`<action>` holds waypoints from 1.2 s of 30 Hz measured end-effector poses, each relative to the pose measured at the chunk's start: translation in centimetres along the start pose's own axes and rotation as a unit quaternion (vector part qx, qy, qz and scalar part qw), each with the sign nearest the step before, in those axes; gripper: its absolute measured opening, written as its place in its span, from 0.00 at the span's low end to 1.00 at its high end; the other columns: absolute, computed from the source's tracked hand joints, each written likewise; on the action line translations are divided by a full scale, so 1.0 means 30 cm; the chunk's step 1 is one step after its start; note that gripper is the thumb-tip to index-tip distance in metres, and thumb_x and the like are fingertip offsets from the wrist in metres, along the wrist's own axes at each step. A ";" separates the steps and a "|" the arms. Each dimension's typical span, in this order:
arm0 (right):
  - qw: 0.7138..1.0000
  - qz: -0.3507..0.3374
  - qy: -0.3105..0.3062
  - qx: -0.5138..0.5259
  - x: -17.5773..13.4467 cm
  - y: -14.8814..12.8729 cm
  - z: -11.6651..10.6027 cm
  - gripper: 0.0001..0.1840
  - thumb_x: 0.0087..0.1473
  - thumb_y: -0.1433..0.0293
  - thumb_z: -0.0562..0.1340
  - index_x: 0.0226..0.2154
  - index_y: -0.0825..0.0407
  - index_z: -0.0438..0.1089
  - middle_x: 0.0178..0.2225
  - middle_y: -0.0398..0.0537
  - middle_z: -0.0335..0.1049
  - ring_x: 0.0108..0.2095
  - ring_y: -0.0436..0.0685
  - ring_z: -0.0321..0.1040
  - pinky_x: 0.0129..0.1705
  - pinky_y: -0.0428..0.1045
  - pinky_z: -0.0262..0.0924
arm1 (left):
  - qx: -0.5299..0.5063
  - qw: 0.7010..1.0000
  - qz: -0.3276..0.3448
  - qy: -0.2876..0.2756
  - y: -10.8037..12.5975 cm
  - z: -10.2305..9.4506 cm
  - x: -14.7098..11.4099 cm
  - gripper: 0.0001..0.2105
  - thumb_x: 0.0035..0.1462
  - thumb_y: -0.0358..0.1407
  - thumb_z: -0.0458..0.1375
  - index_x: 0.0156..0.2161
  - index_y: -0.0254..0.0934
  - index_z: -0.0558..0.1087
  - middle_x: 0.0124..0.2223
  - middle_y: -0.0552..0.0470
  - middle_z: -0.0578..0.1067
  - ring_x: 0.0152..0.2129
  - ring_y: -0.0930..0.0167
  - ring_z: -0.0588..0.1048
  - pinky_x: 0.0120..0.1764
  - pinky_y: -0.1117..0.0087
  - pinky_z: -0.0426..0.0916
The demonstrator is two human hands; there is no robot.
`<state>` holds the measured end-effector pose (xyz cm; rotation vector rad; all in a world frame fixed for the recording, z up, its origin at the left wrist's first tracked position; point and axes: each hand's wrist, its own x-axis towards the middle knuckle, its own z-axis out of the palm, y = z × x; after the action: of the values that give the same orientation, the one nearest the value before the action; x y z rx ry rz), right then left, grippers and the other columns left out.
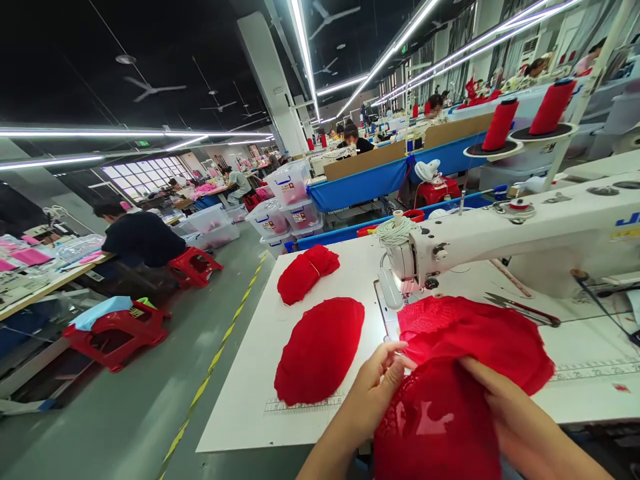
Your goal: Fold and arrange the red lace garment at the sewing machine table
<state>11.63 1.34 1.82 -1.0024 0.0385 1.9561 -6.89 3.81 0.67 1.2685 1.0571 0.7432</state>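
We hold a red cloth (435, 433) in front of us at the near edge of the white desk (245, 407), below the head of a sewing machine (485, 230); our right hand (495, 390) has its grip closed on the cloth's upper edge, the thumb on top and the fingers hidden beneath; our left hand (375, 383) curls at the cloth's left edge, thumb and fingertips close together, though we cannot tell whether its grip pinches the fabric.

Just beyond our hands we see a red lace piece (505, 340) lying beside the machine's needle area; we cannot tell whether it joins the cloth we hold; a pair of scissors (525, 309) lies behind it, under the machine's arm.

To the left we have an oval red piece (320, 350) flat on the desk, partly over a printed ruler (285, 407); beyond it lies a red bundle (305, 275) with a thin band around it; two spools of red thread (500, 125) stand above the machine, on round holders.
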 end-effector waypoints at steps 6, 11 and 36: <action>0.996 0.069 0.023 0.054 0.022 -0.052 -0.007 0.06 0.52 0.72 0.66 0.31 0.59 0.78 0.32 0.56 0.78 0.31 0.61 0.76 0.36 0.51 0.73 | -0.336 0.934 -0.118 -0.010 0.003 0.004 0.007 0.20 0.39 0.46 0.72 0.27 0.31 0.73 0.26 0.52 0.74 0.23 0.77 0.70 0.30 0.77 0.63; 0.998 -0.002 -0.065 -0.021 0.044 -0.047 -0.041 0.07 0.44 0.72 0.73 0.30 0.55 0.78 0.30 0.50 0.78 0.30 0.56 0.75 0.34 0.46 0.71 | -0.373 0.916 -0.110 -0.100 -0.012 -0.003 -0.013 0.25 0.39 0.48 0.71 0.39 0.31 0.78 0.36 0.44 0.79 0.34 0.66 0.77 0.43 0.68 0.70; 0.971 -0.226 -0.004 -0.080 0.039 0.009 0.031 0.20 0.28 0.59 0.79 0.24 0.49 0.73 0.24 0.37 0.70 0.27 0.48 0.65 0.30 0.39 0.64 | -0.086 0.992 -0.083 -0.046 -0.069 0.043 -0.078 0.19 0.32 0.46 0.73 0.23 0.34 0.74 0.21 0.54 0.68 0.22 0.73 0.65 0.27 0.71 0.60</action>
<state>10.54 2.38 1.59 -1.0035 -0.3313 1.5609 -6.80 0.80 -0.91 1.0442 0.9869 0.6291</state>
